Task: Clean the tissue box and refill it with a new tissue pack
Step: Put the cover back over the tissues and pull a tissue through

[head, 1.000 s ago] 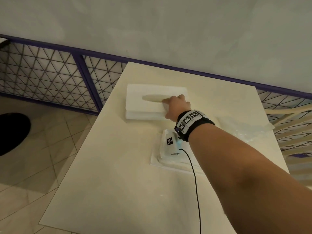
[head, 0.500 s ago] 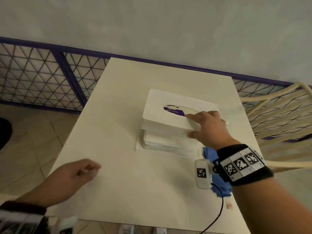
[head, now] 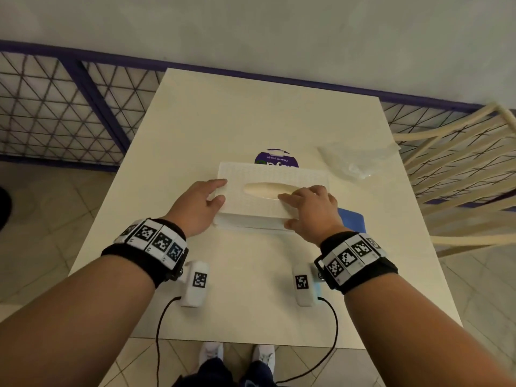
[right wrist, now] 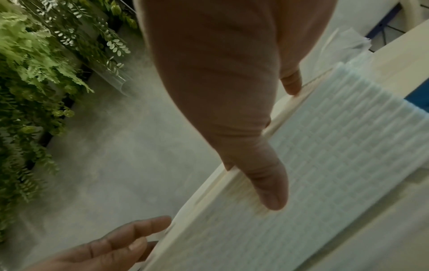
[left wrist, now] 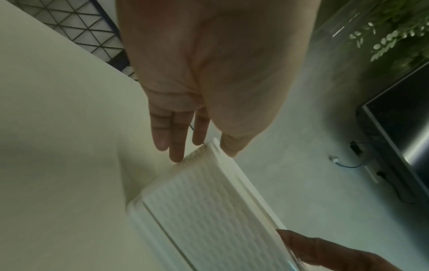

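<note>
While the left hand [head: 198,205] touches the tissue box [head: 259,202] with straight fingers, the right hand [head: 312,212] grips its opposite end.

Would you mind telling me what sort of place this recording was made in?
Probably a home living area or patio-like room, though I cannot be sure. A cream table stands on a tiled floor beside a slatted chair, a flat screen stands by the wall, and leafy green plants grow nearby.
</note>
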A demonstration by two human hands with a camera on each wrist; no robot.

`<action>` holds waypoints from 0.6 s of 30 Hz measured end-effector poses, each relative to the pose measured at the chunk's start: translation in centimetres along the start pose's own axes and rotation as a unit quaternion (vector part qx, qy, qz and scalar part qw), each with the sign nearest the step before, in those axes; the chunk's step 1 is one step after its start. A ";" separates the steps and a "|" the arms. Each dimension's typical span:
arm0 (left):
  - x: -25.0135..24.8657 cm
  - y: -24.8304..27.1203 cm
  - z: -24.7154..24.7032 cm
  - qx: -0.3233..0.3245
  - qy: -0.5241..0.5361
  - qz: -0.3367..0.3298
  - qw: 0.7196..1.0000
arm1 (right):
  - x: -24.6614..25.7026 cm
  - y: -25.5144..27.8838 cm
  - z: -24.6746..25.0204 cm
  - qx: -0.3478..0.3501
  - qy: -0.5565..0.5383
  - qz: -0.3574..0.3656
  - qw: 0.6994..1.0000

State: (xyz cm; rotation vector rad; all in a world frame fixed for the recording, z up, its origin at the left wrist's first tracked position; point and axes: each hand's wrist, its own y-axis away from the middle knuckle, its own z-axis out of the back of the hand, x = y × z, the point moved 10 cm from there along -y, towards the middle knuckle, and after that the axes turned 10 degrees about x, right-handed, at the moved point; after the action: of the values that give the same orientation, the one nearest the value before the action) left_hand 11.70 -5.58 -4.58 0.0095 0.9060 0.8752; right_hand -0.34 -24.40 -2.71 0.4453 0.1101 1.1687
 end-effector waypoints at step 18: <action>-1.0 -2.0 -2.0 0.037 -0.275 0.051 0.959 | -8.1 -0.8 -0.2 0.091 -0.094 -0.123 0.984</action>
State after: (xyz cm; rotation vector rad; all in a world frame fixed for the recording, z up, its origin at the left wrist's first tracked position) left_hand 11.33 -8.23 -5.85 0.3523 0.4157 0.8721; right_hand -2.96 -31.93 -4.38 0.6829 0.1050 0.8714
